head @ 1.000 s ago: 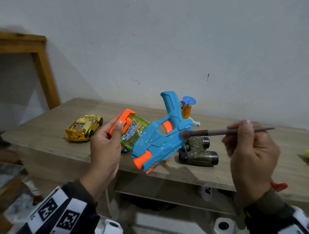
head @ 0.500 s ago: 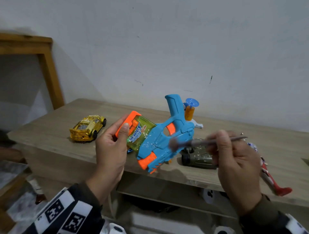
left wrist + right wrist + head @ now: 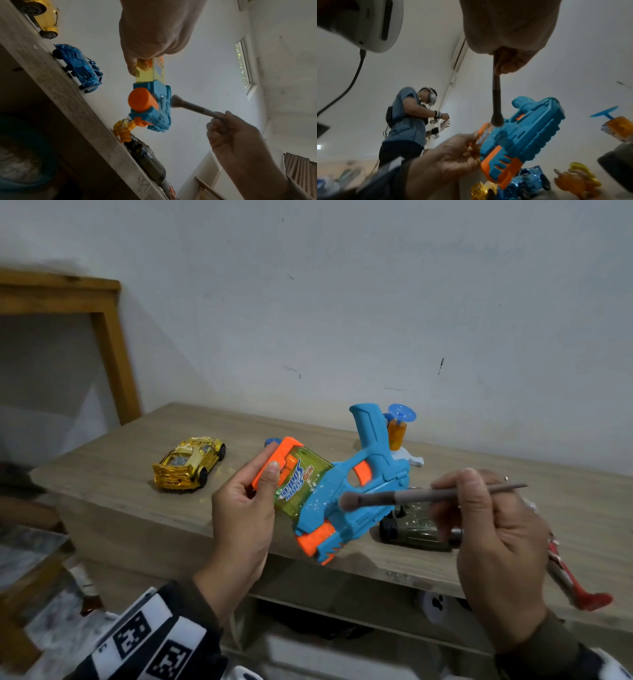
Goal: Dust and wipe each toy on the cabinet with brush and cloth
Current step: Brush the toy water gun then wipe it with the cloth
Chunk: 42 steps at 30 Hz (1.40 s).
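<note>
My left hand (image 3: pixel 255 494) grips the green and orange tank end of a blue and orange water gun (image 3: pixel 346 491) (image 3: pixel 150 106) (image 3: pixel 522 134), holding it tilted above the wooden cabinet (image 3: pixel 113 460). White specks of dust dot its blue body. My right hand (image 3: pixel 479 508) pinches the thin handle of a small brush (image 3: pixel 411 496) (image 3: pixel 187 104) (image 3: pixel 496 105). The brush's soft head touches the gun's blue side near its middle. No cloth is in view.
On the cabinet stand a gold toy car (image 3: pixel 188 463), a blue toy car (image 3: pixel 78 67), dark green binoculars (image 3: pixel 418 529), a blue and orange suction toy (image 3: pixel 399 426) and a red figure (image 3: pixel 575 583) at the right edge. Another person (image 3: pixel 409 121) stands further off.
My right hand has swept the brush leftward along the gun's body, from the trigger area to its middle. My left hand has kept its grip on the gun.
</note>
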Each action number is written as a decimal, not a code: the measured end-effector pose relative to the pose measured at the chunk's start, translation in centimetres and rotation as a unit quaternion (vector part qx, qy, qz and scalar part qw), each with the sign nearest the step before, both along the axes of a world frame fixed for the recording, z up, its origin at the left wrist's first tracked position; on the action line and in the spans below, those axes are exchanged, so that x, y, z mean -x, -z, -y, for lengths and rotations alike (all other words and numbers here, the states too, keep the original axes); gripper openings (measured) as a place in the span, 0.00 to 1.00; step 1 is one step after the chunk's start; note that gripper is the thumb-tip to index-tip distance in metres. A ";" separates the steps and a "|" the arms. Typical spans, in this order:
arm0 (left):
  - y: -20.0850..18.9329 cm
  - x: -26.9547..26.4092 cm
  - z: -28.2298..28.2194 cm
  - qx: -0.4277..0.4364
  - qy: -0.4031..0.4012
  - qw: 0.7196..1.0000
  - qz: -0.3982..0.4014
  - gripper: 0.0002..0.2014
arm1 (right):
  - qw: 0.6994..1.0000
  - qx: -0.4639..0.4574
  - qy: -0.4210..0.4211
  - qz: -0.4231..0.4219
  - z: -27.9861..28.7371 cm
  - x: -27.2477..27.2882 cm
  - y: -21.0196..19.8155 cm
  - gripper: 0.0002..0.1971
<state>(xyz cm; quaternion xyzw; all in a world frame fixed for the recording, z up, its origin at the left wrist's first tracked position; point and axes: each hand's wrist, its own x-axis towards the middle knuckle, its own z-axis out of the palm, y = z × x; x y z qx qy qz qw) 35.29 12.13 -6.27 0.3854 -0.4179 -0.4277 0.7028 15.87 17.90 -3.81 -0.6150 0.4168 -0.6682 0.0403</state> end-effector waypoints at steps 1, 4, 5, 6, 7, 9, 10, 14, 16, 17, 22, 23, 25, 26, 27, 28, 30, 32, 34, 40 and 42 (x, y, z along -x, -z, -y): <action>0.0 0.0 0.0 -0.001 0.000 1.000 -0.002 0.23 | 1.000 0.017 -0.002 0.022 -0.1 -0.1 -0.3 0.16; 0.1 0.2 -0.1 -0.005 0.004 1.000 0.004 0.24 | 0.997 0.050 0.052 0.019 -0.2 0.1 -0.7 0.13; 0.2 0.3 -0.1 -0.006 0.006 1.000 0.007 0.24 | 0.996 0.052 0.068 0.006 0.0 0.2 -0.6 0.14; 0.2 0.3 -0.2 -0.007 0.009 1.000 0.009 0.23 | 0.995 0.051 0.080 -0.011 0.2 0.3 -0.4 0.14; 0.2 0.3 -0.1 -0.010 0.011 1.000 0.008 0.22 | 0.995 0.043 0.084 -0.029 0.2 0.3 -0.2 0.15; 0.4 0.4 -0.1 -0.015 0.010 1.000 0.009 0.20 | 0.997 0.011 0.051 -0.049 0.4 0.3 0.1 0.16; 0.5 0.4 -0.1 -0.019 0.007 1.000 0.009 0.19 | 0.999 -0.003 0.020 -0.035 0.3 0.2 0.2 0.17; 0.6 0.4 0.0 -0.033 0.001 0.999 0.001 0.16 | 0.999 0.031 -0.032 0.022 -0.1 0.0 -0.2 0.17; 0.5 0.4 -0.1 -0.034 0.004 0.999 -0.003 0.16 | 0.999 0.033 -0.030 -0.029 0.0 -0.1 -0.3 0.13; 0.5 0.4 -0.1 -0.036 0.005 0.999 -0.006 0.16 | 0.997 0.014 -0.040 -0.057 0.1 -0.1 -0.2 0.13; 0.6 0.4 0.0 -0.049 0.002 0.999 -0.021 0.17 | 0.993 -0.024 -0.103 -0.054 -0.2 -0.6 0.4 0.19; 0.6 0.3 0.0 -0.052 0.002 0.998 -0.023 0.17 | 0.995 -0.002 -0.088 -0.043 -0.3 -0.5 0.3 0.19; 0.5 0.4 0.0 -0.054 0.001 0.998 -0.028 0.16 | 0.998 0.037 -0.044 -0.038 -0.3 -0.3 0.0 0.17; 0.5 0.4 0.0 -0.053 0.001 0.998 -0.034 0.15 | 0.998 0.042 -0.027 -0.041 -0.2 -0.1 -0.1 0.16; 0.4 0.4 0.0 -0.052 0.001 0.998 -0.038 0.16 | 0.998 0.030 -0.022 -0.051 -0.2 -0.1 -0.1 0.15; 0.4 0.4 0.0 -0.053 0.002 0.998 -0.039 0.16 | 0.997 -0.001 -0.036 -0.068 -0.1 -0.2 0.0 0.15; 0.6 0.4 0.2 -0.057 -0.001 0.997 -0.043 0.17 | 0.986 -0.083 -0.094 -0.105 -0.1 -0.7 0.5 0.19; 0.7 0.3 0.4 -0.062 -0.007 0.997 -0.050 0.16 | 0.985 -0.094 -0.119 -0.087 -0.3 -1.0 0.7 0.20; 0.8 0.1 0.5 -0.062 -0.009 0.997 -0.052 0.16 | 0.994 -0.041 -0.095 -0.032 -0.3 -0.7 0.5 0.19; 0.5 0.1 0.4 -0.057 -0.002 0.995 -0.076 0.16 | 0.998 -0.026 0.038 -0.039 0.2 0.2 0.3 0.19; 0.6 0.2 0.4 -0.059 0.001 0.995 -0.076 0.16 | 0.991 -0.099 -0.048 -0.078 0.2 -0.5 1.0 0.20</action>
